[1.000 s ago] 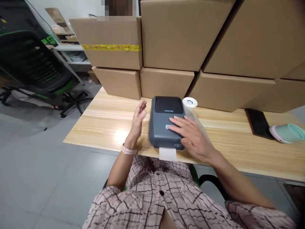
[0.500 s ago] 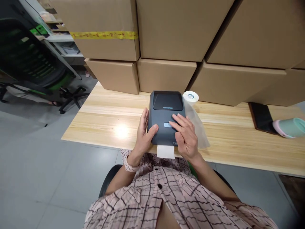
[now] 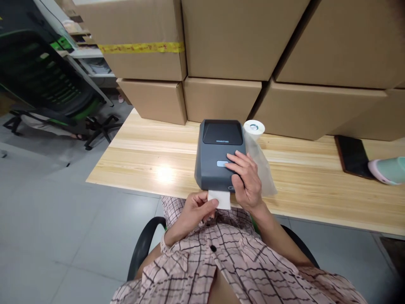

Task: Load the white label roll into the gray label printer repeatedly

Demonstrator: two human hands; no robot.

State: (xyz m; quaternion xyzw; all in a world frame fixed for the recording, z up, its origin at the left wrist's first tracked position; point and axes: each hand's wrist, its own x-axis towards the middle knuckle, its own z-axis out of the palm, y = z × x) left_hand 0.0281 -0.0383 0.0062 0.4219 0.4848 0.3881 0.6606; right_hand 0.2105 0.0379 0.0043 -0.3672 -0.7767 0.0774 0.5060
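Note:
A dark grey label printer (image 3: pixel 210 169) with a pale blue button stands near the front edge of the wooden table. From its front slot a white paper label (image 3: pixel 224 200) sticks out over the edge. My left hand (image 3: pixel 198 209) pinches the left side of this label between thumb and fingers. Resting on the right part of the printer's top is my right hand (image 3: pixel 248 179), its fingers apart and one fingertip at the button. Beside the printer on the right lies a roll of white labels (image 3: pixel 254 127) with a translucent strip (image 3: pixel 264 171) trailing forward.
Cardboard boxes (image 3: pixel 221 99) are stacked along the back of the table (image 3: pixel 303 177). A black phone (image 3: pixel 352 155) and a green and pink cup (image 3: pixel 387 170) lie at the right. An office chair (image 3: pixel 47 80) and a person's foot are at the left.
My left hand has left the printer's left side, moved down towards me and taken hold of the label. The right hand stays on the printer.

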